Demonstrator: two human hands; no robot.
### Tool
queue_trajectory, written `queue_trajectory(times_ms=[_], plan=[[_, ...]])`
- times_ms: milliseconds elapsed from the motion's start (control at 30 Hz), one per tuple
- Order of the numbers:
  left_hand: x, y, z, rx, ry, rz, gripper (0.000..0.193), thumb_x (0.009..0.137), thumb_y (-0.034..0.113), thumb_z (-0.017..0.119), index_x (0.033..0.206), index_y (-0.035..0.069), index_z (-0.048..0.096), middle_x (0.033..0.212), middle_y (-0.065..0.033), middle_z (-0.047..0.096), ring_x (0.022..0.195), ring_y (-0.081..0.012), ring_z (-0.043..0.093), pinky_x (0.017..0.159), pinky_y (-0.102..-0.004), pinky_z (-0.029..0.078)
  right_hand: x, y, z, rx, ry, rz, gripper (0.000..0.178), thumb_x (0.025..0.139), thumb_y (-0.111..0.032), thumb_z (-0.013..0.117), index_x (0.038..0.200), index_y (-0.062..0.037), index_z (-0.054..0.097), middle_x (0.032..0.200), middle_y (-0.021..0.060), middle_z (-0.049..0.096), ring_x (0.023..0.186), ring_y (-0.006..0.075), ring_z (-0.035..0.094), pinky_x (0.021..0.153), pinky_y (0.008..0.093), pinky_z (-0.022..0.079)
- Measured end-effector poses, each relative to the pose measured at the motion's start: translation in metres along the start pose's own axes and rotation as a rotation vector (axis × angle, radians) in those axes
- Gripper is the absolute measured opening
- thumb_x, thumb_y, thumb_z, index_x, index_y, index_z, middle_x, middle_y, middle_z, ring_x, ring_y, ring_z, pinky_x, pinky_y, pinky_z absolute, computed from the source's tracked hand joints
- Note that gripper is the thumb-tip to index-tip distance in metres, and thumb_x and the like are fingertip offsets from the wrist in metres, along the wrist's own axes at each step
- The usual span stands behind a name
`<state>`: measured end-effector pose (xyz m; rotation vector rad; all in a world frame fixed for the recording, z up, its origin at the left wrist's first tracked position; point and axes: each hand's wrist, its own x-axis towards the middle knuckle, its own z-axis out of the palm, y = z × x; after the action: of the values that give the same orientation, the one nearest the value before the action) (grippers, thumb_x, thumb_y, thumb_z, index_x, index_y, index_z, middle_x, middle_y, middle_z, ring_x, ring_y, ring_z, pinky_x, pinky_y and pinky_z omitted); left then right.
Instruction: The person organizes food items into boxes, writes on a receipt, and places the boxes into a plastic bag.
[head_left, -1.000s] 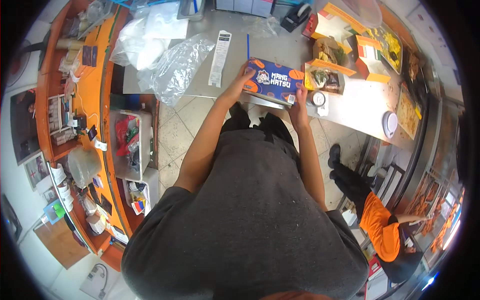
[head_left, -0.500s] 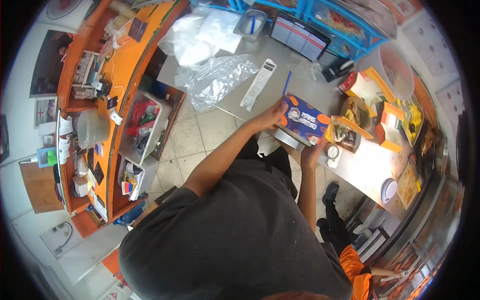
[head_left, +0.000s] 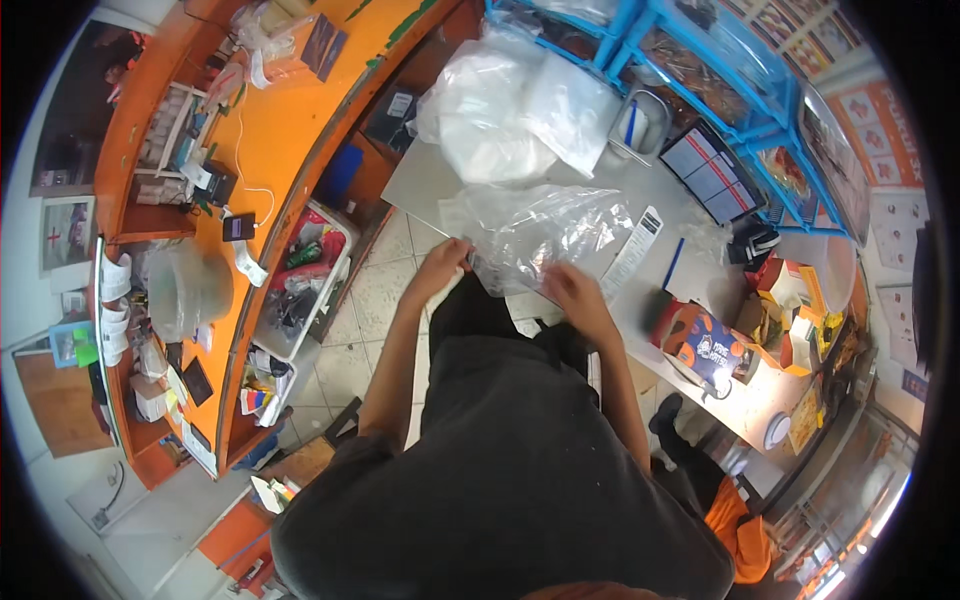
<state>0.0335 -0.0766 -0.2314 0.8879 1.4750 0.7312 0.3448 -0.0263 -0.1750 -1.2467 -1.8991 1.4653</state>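
Note:
A crumpled clear plastic bag [head_left: 545,225] lies at the front edge of the steel table, its near part lifted. My left hand [head_left: 440,272] pinches its left edge. My right hand [head_left: 580,300] has its fingers closed at the bag's near right side; the right hand is slightly blurred. To the right, the blue and orange printed box [head_left: 697,340] stands closed on the table, apart from both hands. Beside the bag lie a long paper receipt [head_left: 632,250] and a blue pen [head_left: 674,262].
A pile of white plastic bags [head_left: 495,115] sits behind, beside a metal tray [head_left: 640,125] and a tablet screen [head_left: 712,172]. Open food boxes [head_left: 790,335] stand at the right. An orange counter [head_left: 270,150] runs along the left. Another person in orange [head_left: 738,530] is at the lower right.
The printed box has left my hands and now stands on the table at the right. Both hands have moved left onto the clear plastic bag. The view has turned toward the left.

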Motion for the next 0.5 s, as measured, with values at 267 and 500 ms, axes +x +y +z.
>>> queue_trajectory(times_ms=[267,500], plan=[[0.044,0.061,-0.063,0.225,0.037,0.097,0.027,0.095,0.023,0.062,0.112,0.003,0.061,0.098,-0.0079,0.066,0.089,-0.0204,0.063,0.083,-0.0340,0.048,0.192,-0.101,0.082,-0.165,0.061,-0.290,0.022,0.087,-0.004,0.060,0.109,-0.0017,0.065,0.097,0.0175,0.064,0.092,0.0369,0.061,0.081,0.0406,0.049],[0.053,0.088,-0.009,0.654,0.172,0.710,0.060,0.077,0.017,0.077,0.131,0.008,0.053,0.110,-0.0168,0.061,0.106,-0.0346,0.056,0.097,-0.0469,0.041,0.039,0.010,0.060,-0.352,0.874,0.282,0.038,0.077,-0.001,0.068,0.114,-0.0078,0.061,0.119,0.0169,0.053,0.109,0.0362,0.052,0.093,0.0450,0.044]])
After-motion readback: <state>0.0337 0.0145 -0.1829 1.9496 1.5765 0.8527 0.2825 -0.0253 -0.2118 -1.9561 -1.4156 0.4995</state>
